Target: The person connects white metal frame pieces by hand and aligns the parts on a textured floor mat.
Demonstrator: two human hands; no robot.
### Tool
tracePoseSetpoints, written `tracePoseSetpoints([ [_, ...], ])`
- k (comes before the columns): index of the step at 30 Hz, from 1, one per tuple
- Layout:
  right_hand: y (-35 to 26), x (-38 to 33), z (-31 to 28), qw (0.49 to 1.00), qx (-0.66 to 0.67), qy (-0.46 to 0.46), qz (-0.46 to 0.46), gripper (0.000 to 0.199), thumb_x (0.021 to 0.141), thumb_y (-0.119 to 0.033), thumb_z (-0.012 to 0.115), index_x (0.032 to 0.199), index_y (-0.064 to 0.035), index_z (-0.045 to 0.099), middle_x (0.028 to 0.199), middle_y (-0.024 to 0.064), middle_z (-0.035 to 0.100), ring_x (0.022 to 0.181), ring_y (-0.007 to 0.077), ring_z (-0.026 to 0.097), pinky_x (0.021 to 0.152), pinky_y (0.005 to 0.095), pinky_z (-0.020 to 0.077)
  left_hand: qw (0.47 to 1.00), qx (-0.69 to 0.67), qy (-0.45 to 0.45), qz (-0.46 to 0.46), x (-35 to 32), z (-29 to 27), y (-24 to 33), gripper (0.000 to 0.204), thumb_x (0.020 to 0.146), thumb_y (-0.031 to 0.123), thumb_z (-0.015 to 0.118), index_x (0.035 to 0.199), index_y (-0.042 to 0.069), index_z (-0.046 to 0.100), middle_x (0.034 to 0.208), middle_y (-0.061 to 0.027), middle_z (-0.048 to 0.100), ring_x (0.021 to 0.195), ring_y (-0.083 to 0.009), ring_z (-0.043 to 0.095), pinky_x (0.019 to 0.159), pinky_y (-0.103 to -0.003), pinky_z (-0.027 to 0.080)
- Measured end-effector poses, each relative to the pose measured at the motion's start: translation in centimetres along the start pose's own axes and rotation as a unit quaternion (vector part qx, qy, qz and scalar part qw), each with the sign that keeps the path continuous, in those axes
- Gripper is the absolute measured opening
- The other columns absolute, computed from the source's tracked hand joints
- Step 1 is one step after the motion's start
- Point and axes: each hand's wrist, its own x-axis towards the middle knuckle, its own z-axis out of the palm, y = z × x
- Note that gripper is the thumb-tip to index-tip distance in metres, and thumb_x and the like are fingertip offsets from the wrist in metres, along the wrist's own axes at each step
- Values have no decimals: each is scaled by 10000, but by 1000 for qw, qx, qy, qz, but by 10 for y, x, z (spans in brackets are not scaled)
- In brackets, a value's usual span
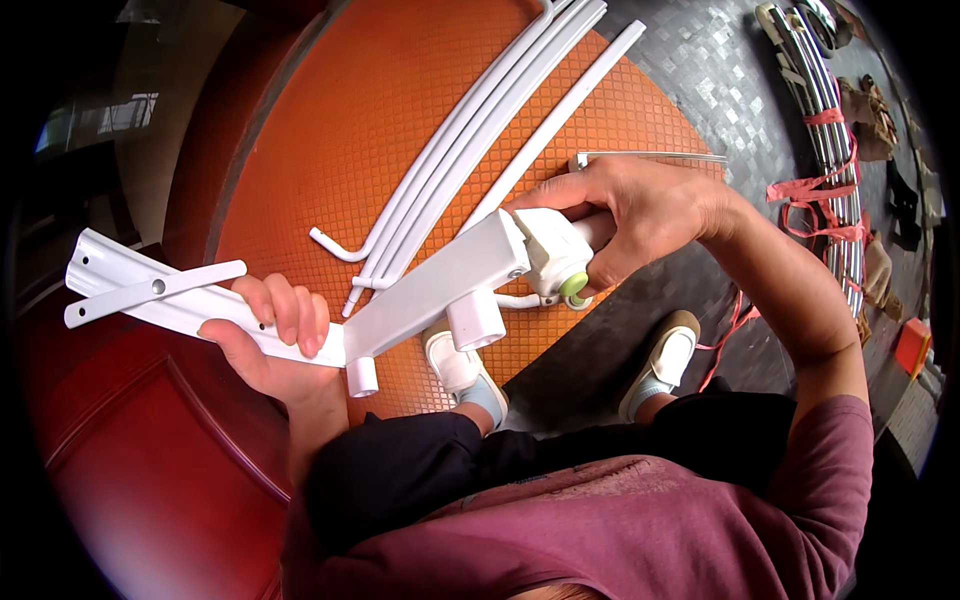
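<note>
My left hand [270,335] grips a white flat metal bracket [150,290] with a narrow pivoting strip on it. The bracket joins a white square bar [430,290] with short round sockets underneath. My right hand [630,215] holds a white plastic end cap with a green tip [560,262] at the bar's upper end, fingers wrapped around it. Both hands hold the piece above an orange patterned floor mat [330,130].
Several long white curved tubes [470,130] lie on the mat beyond the bar. A thin clear rod [650,156] lies by my right hand. My shoes [460,370] rest at the mat's edge. A bundle of chrome tubes tied with red ribbon [835,130] lies on the grey tiled floor.
</note>
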Motion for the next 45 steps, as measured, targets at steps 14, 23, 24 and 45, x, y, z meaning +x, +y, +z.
tracePoseSetpoints([
  [14,-12,-22,-2,977,-177,45,-110,585,639,-35,643,1216,-62,553,894,109,678,767,182,657,681,286,524,990,102,-82,58,3,30,29,501,880,590,451,748,109,400,586,4,393,422,-77,403,414,-188,347],
  [23,-50,-34,-16,970,-63,8,-236,628,629,-84,670,1241,-67,534,964,101,672,845,190,641,780,281,497,960,224,-94,136,11,111,97,510,898,592,405,766,100,391,584,1,385,415,-75,357,417,-188,322],
  [24,-54,-35,-8,966,-48,8,-256,630,629,-81,665,1244,-57,530,978,93,671,857,176,636,790,273,493,963,211,-94,137,3,110,104,505,907,584,394,769,98,395,584,0,386,415,-77,355,418,-191,325],
  [45,-58,-41,-17,932,-54,41,-356,677,640,-25,645,1294,-120,497,1025,105,657,844,223,647,743,303,503,900,293,-81,314,-17,158,105,585,808,647,523,753,81,385,582,-10,394,427,-86,368,442,-202,312],
])
